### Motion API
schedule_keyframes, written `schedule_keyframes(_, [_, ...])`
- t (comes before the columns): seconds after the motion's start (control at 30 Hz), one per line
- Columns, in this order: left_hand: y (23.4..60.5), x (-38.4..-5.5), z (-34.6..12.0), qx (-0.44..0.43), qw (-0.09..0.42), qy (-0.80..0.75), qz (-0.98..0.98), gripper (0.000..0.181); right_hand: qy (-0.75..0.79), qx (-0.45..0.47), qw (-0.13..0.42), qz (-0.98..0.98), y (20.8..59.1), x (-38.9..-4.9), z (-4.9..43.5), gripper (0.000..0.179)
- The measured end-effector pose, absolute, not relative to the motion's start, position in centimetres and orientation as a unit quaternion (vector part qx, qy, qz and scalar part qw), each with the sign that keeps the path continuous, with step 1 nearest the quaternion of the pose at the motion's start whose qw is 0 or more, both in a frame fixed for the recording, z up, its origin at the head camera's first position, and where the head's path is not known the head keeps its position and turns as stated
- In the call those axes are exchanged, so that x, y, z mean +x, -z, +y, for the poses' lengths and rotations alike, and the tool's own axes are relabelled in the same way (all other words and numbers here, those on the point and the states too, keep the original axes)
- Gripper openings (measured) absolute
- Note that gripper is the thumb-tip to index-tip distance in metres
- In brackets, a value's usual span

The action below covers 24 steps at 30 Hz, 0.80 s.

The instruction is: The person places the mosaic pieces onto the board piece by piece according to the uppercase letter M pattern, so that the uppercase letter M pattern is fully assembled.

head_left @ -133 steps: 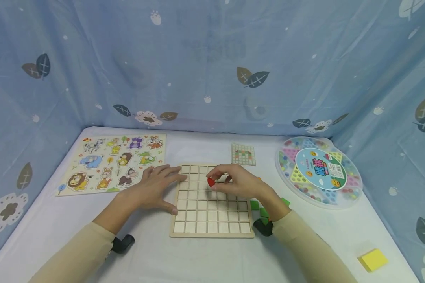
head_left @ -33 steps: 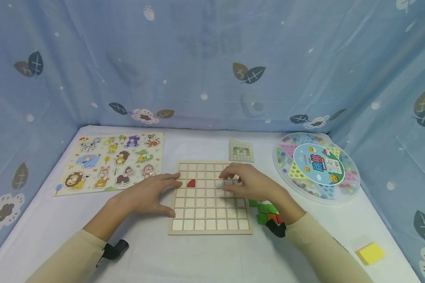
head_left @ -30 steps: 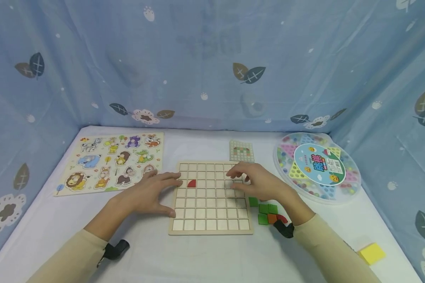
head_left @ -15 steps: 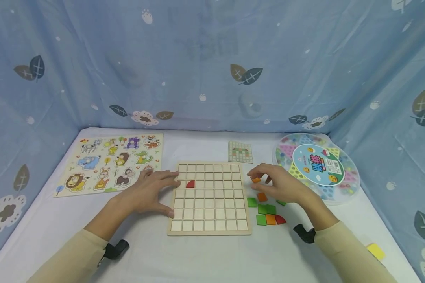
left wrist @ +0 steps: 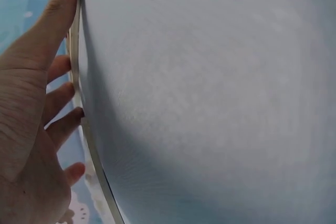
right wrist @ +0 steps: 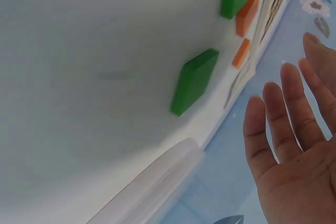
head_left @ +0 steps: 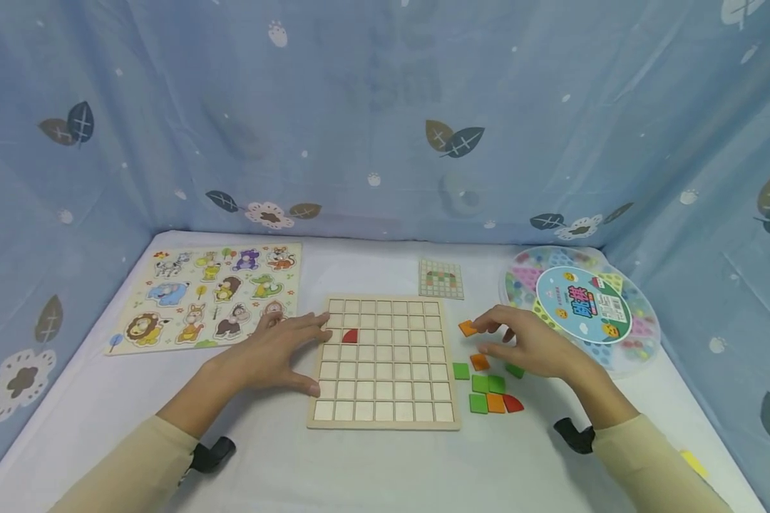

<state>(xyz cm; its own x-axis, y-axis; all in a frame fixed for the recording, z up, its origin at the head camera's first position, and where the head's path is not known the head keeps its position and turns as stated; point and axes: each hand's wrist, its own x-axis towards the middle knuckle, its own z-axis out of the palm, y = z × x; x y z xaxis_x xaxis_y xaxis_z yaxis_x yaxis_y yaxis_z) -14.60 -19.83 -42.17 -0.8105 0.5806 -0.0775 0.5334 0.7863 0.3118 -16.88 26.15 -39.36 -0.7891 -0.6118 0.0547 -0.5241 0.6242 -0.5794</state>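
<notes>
A wooden grid board [head_left: 385,425] lies in the middle of the table, with one red quarter-round tile [head_left: 349,336] in a cell at its upper left. My left hand [head_left: 269,356] rests at the board's left edge, fingers extended, thumb against the lower side. Right of the board, my right hand [head_left: 526,342] hovers over the loose tiles with fingers loosely bent. Its fingertips are at an orange tile [head_left: 467,328]; contact is unclear. Another orange tile [head_left: 480,363] lies under the thumb. The right wrist view shows nothing in that hand and a green tile [right wrist: 194,82] nearby.
Several green tiles, an orange one and a red quarter-round piece [head_left: 512,404] lie right of the board. Behind it is a pattern card [head_left: 440,278]. An animal puzzle [head_left: 212,296] lies left, a round Chinese checkers box [head_left: 580,306] right. The sleeve partly hides a yellow block [head_left: 694,463].
The red quarter-round tile, earlier pinched in my right hand, now lies in a board cell. My right hand has moved rightward off the board to the loose tiles. The left hand stays put.
</notes>
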Motion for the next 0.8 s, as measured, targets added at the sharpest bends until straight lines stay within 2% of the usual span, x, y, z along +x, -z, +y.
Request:
schedule_keyframes(0.3, [42.1,-14.6,-19.8,0.296,0.085,-0.129,0.943,0.099,0.285,-0.279,0.088,0.913,39.8,-16.2,27.9,0.036])
schedule_keyframes(0.6, [42.1,-14.9,-19.7,0.302,0.081,-0.135,0.94,0.096,0.289,-0.281,0.068,0.913,40.1,-15.3,30.0,0.039])
schedule_keyframes(0.8, [42.2,-14.7,-19.7,0.299,0.09,-0.131,0.941,0.097,0.286,-0.271,0.08,0.916,40.4,-15.0,30.7,0.04])
